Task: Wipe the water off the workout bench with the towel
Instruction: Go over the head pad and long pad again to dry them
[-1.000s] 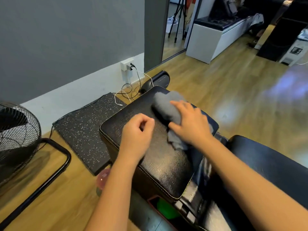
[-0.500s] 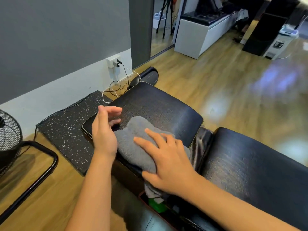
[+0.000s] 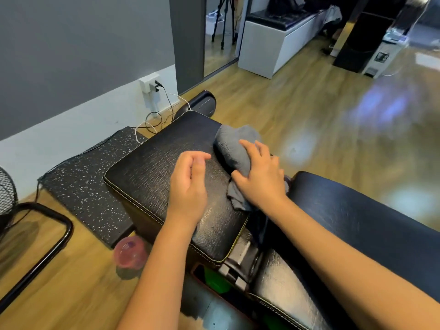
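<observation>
The black padded seat of the workout bench (image 3: 152, 177) lies in the middle of the head view, and its long back pad (image 3: 371, 225) runs off to the right. A grey towel (image 3: 232, 146) is bunched on the seat's far right corner. My right hand (image 3: 260, 177) presses down on the towel's near part, fingers spread over it. My left hand (image 3: 188, 186) hovers over the middle of the seat, fingers loosely curled with nothing in them, a little left of the towel.
A speckled black floor mat (image 3: 83, 186) lies left of the bench. A pink bottle (image 3: 129, 252) stands on the wooden floor by the seat's near corner. A black tube frame (image 3: 45, 253) and a wire fan (image 3: 7, 194) are at the left edge. Cables (image 3: 157, 120) hang from a wall socket.
My right hand has pushed the towel from the seat's near left part to its far right corner. My left hand has shifted from the seat's left edge toward its middle.
</observation>
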Demonstrator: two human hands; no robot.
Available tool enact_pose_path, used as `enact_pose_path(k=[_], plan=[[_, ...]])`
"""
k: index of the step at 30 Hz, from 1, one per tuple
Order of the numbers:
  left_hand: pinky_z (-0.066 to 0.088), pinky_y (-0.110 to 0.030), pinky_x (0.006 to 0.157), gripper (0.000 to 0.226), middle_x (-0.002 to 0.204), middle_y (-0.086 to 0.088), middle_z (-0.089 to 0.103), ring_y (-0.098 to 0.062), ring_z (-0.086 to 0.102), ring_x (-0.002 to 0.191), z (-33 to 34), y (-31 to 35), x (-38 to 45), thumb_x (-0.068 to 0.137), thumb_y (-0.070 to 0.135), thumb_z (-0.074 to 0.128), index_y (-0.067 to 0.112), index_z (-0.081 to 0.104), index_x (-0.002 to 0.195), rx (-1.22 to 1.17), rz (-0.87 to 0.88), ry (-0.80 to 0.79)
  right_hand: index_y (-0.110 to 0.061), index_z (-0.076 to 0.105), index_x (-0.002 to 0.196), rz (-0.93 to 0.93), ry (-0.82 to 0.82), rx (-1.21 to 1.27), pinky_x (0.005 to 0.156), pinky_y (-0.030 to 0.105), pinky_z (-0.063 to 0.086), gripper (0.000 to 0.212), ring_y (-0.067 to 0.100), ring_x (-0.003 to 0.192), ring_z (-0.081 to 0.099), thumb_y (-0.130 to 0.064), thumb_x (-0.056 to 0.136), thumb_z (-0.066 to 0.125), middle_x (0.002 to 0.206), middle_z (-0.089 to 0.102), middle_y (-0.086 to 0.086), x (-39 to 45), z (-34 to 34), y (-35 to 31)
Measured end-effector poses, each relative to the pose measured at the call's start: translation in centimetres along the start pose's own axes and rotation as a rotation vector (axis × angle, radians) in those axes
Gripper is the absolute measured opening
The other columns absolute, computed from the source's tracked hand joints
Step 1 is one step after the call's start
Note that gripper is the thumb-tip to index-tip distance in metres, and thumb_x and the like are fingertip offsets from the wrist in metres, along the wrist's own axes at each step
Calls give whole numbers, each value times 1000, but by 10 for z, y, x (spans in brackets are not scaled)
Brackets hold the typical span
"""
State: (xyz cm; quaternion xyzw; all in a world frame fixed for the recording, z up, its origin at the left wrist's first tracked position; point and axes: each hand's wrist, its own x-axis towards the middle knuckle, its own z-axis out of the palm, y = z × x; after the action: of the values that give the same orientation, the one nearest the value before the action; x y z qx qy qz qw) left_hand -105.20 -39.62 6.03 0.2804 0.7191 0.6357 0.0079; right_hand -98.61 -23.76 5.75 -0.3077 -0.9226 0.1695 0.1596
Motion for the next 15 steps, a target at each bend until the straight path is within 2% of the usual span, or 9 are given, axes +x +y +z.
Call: enact_pose_path(k=[2,5,7,9,12,15], plan=[[46,-24,87,43,102,1,63,-2,58,95,-6,-1,7,102,40,31,14,65,104,-63,-29,76,-45,29,147,-74,-60,-9,98,56,41,80,40,123,40,-50,75,61,158,27,1,-37,0,-16],[51,-35,92,49,104,-5,67,-17,63,101,-15,3,17,98,51,29,21,67,96,-209,-81,185,-44,26,149,-280,-120,-33,99,59,39,88,44,125,40,-49,69,63,161,24,6,-98,-2,-42],[53,-37,93,52,110,-11,69,-24,63,110,-23,4,21,96,58,28,24,68,94,-285,-121,180,-43,21,150,-354,-184,-12,100,61,37,92,46,127,38,-48,70,66,162,21,8,-117,-4,-46],[54,-40,95,58,113,-16,69,-27,63,114,-31,2,21,93,63,28,23,69,93,-296,-134,155,-45,19,150,-378,-205,-1,98,60,37,94,44,126,38,-48,71,68,163,20,8,-114,-7,-38],[54,-47,97,56,112,-15,69,-26,63,114,-29,-2,20,93,63,29,24,69,91,-250,-149,157,-46,23,149,-420,-146,-70,92,54,40,91,39,120,44,-50,68,65,160,27,6,-93,-7,-23],[54,-46,96,45,102,-3,71,-20,66,102,-17,3,16,97,53,34,28,71,92,-123,-107,87,-44,27,149,-293,-76,-103,91,53,43,85,39,120,45,-48,71,62,159,28,4,-47,-3,6]])
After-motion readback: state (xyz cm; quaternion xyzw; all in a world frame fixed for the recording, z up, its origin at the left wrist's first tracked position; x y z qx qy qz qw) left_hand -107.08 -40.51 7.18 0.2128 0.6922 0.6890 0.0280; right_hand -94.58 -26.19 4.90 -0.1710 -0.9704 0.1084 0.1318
